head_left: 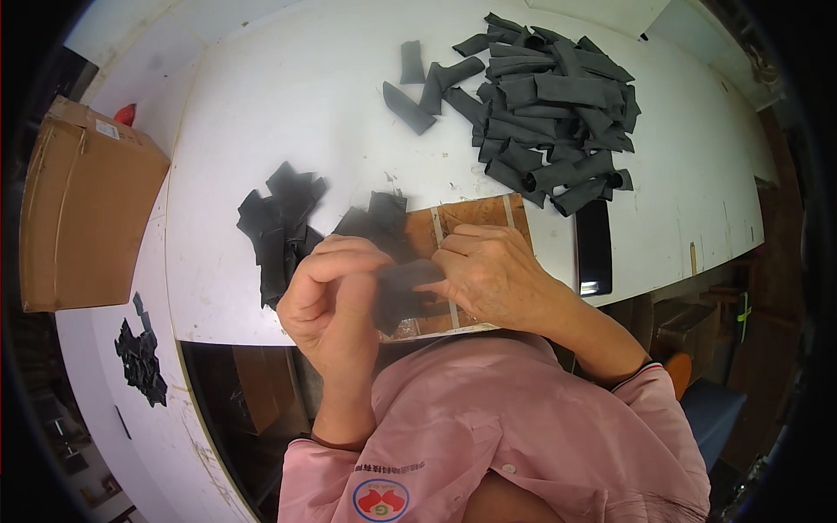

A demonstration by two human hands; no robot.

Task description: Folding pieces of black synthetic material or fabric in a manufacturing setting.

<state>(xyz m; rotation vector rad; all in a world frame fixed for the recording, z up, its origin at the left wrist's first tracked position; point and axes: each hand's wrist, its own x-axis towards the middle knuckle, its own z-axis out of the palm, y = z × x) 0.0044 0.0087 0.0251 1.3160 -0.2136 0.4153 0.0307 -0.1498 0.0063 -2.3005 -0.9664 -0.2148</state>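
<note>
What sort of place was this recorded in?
Probably a workshop doing handwork in quantity: a heap of dark, cloth-like tubes lies on a white worktable, with a cardboard box at the left.

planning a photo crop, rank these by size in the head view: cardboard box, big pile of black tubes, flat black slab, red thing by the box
Largest to smallest:
1. cardboard box and big pile of black tubes, too alike to rank
2. flat black slab
3. red thing
</note>
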